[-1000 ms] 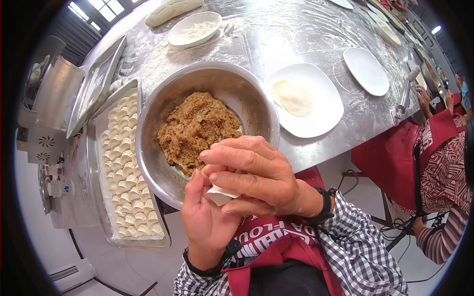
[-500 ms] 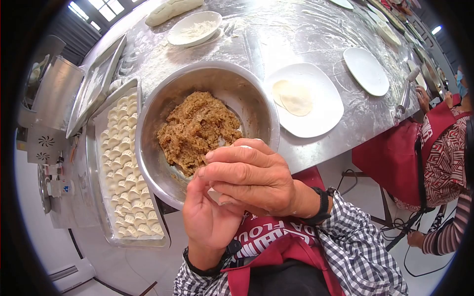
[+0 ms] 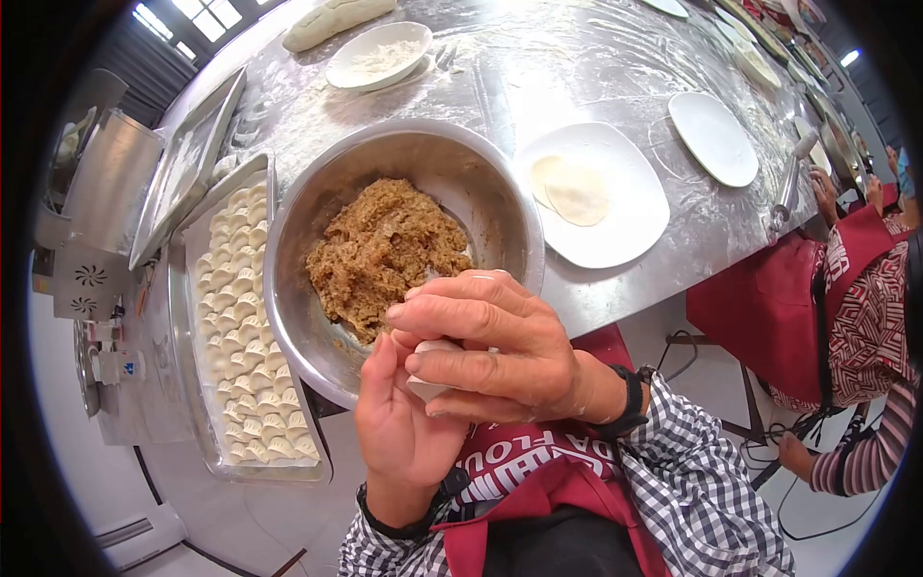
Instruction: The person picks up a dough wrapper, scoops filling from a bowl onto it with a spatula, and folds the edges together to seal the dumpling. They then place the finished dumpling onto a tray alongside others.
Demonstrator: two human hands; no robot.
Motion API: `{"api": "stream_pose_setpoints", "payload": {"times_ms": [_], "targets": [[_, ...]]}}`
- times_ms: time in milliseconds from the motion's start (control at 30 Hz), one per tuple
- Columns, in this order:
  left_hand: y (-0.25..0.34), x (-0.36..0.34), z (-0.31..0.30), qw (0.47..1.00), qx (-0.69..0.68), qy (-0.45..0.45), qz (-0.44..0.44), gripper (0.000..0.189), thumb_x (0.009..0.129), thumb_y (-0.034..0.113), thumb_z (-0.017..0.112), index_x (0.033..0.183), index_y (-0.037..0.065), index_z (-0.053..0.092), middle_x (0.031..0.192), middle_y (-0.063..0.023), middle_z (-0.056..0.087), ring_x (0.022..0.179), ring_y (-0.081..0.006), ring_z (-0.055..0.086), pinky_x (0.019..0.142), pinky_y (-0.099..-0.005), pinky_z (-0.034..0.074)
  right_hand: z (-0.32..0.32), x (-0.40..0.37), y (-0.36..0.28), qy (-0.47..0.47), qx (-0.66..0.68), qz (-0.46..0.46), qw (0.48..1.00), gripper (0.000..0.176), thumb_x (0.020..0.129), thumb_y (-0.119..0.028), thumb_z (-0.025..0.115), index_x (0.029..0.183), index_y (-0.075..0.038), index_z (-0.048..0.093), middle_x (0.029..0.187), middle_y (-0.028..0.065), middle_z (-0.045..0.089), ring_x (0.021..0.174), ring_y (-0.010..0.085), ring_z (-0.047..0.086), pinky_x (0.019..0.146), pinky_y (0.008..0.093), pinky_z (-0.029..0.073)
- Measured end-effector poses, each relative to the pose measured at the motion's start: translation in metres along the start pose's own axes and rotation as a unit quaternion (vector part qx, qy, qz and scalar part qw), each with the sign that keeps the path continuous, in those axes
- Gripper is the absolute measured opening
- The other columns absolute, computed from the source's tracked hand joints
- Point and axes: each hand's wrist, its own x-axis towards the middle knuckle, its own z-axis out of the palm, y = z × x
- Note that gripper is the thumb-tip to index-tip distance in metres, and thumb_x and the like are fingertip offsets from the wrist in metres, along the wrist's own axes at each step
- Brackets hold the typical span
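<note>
One wrapper, edge leftward, long axis hidden

Your right hand covers most of the piece of dough held between your hands; only a pale edge shows, and its fold cannot be made out. The fingers of your left hand are largely hidden behind the right one. Your hands also block the lower right rim of the metal bowl and the near edge of the filling. The lettering on your apron is partly covered. The dough log and a white plate run off the top. Another person at the right is cropped by the dark round border.
</note>
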Motion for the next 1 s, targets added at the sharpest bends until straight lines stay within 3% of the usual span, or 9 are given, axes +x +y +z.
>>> {"api": "stream_pose_setpoints", "payload": {"times_ms": [100, 233, 300, 500, 1000], "targets": [[-0.001, -0.001, 0.005, 0.997, 0.069, 0.042, 0.016, 0.036, 0.095, 0.031, 0.031, 0.110, 0.003, 0.048, 0.101, -0.0090, 0.055, 0.095, -0.0183, 0.054, 0.083, -0.0317, 0.045, 0.000, -0.001, 0.000, -0.004, -0.014, -0.001, 1.000, 0.024, 0.070, -0.017, 0.070, 0.090, -0.006, 0.062, 0.107, 0.0132, 0.059, 0.094, 0.0287, 0.058, 0.075, 0.0356, 0.046], [-0.002, -0.001, 0.006, 0.995, 0.052, 0.086, 0.022, 0.036, 0.095, 0.031, 0.032, 0.111, 0.003, 0.048, 0.100, -0.0083, 0.055, 0.092, -0.0167, 0.054, 0.081, -0.0313, 0.045, -0.001, -0.004, 0.003, -0.018, 0.008, -0.007, 1.000, 0.021, 0.070, -0.013, 0.070, 0.088, -0.005, 0.062, 0.107, 0.0136, 0.059, 0.093, 0.0283, 0.058, 0.076, 0.0353, 0.047], [-0.001, -0.001, 0.003, 0.999, 0.025, 0.033, 0.015, 0.037, 0.095, 0.031, 0.031, 0.110, 0.002, 0.049, 0.102, -0.0102, 0.055, 0.096, -0.0193, 0.054, 0.084, -0.0330, 0.045, -0.001, -0.004, 0.002, -0.015, 0.015, -0.007, 1.000, 0.022, 0.070, -0.014, 0.069, 0.089, -0.005, 0.063, 0.107, 0.0143, 0.059, 0.094, 0.0285, 0.058, 0.077, 0.0357, 0.047], [0.001, -0.002, -0.001, 0.999, 0.043, 0.025, 0.005, 0.040, 0.095, 0.031, 0.029, 0.109, 0.000, 0.050, 0.111, -0.0159, 0.053, 0.105, -0.0261, 0.051, 0.090, -0.0376, 0.044, -0.002, -0.003, 0.000, -0.018, 0.058, 0.049, 0.997, 0.032, 0.070, -0.018, 0.070, 0.097, -0.003, 0.062, 0.113, 0.0185, 0.055, 0.099, 0.0300, 0.055, 0.081, 0.0370, 0.045], [-0.002, -0.002, -0.006, 0.989, 0.111, -0.040, 0.091, 0.039, 0.095, 0.030, 0.029, 0.109, -0.002, 0.048, 0.114, -0.0165, 0.051, 0.110, -0.0269, 0.048, 0.097, -0.0391, 0.037, 0.000, -0.004, -0.001, 0.003, 0.048, 0.050, 0.998, 0.030, 0.065, -0.011, 0.074, 0.093, -0.007, 0.063, 0.110, 0.0172, 0.056, 0.095, 0.0272, 0.057, 0.079, 0.0345, 0.046]]}}
